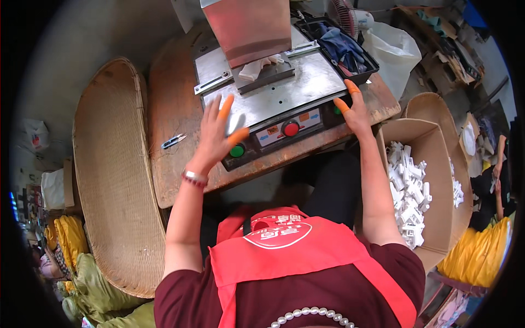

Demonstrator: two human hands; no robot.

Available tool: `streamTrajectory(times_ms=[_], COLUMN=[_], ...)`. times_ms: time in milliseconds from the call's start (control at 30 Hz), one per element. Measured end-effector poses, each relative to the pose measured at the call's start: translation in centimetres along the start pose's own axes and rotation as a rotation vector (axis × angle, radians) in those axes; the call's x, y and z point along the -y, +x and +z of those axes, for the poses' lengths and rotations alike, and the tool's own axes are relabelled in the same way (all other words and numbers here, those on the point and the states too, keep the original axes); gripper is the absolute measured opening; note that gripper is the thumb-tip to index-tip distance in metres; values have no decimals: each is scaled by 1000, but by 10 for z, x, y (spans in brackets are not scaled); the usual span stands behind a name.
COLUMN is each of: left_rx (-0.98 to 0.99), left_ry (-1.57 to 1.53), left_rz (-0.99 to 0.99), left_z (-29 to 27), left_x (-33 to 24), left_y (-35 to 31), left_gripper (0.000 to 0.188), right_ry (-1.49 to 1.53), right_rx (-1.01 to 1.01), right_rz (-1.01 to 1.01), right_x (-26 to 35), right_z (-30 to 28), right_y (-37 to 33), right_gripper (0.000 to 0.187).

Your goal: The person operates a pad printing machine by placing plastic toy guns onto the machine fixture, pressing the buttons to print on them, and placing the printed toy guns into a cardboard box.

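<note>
A steel press machine (273, 93) stands on a worn wooden table (172, 115). Its front panel carries a red knob (290, 129) and green buttons at both ends. My left hand (216, 131) is spread, with orange finger cots, and its thumb rests by the left green button (237, 151). My right hand (353, 106), also wearing orange cots, lies on the panel's right end over the other green button. Under the press head (249, 27) a pale piece (257, 66) sits on the dark fixture. Neither hand holds anything.
A long woven basket (112, 180) lies to my left. Small snips (173, 141) rest on the table's left part. A cardboard box (437, 218) of white plastic parts (409, 191) stands at my right. A black tray with blue cloth (342, 46) sits behind the machine.
</note>
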State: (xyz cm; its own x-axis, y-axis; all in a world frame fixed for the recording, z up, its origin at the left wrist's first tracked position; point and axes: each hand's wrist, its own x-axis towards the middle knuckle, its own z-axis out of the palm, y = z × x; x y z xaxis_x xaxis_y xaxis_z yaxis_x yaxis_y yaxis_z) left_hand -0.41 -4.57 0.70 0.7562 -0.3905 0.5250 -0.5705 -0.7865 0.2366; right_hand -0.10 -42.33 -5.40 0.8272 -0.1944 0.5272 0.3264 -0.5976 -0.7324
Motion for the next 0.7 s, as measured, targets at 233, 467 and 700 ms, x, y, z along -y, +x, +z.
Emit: streamTrajectory(times_ms=[233,467,700], left_rx=[299,55,-177], left_ry=[-83,-115,-228], left_rz=[-125,21,-256], left_z=[-19,5,-69], left_x=[6,22,26], left_y=[-57,-67,-170], left_gripper=[76,72,46], right_ry=[340,107,220], right_rx=[171,98,9], right_rz=[290,238,114], right_x=[-18,-67,-59], right_z=[2,-5,-16], right_y=[-10,-10,-7], right_gripper=[66,50,52])
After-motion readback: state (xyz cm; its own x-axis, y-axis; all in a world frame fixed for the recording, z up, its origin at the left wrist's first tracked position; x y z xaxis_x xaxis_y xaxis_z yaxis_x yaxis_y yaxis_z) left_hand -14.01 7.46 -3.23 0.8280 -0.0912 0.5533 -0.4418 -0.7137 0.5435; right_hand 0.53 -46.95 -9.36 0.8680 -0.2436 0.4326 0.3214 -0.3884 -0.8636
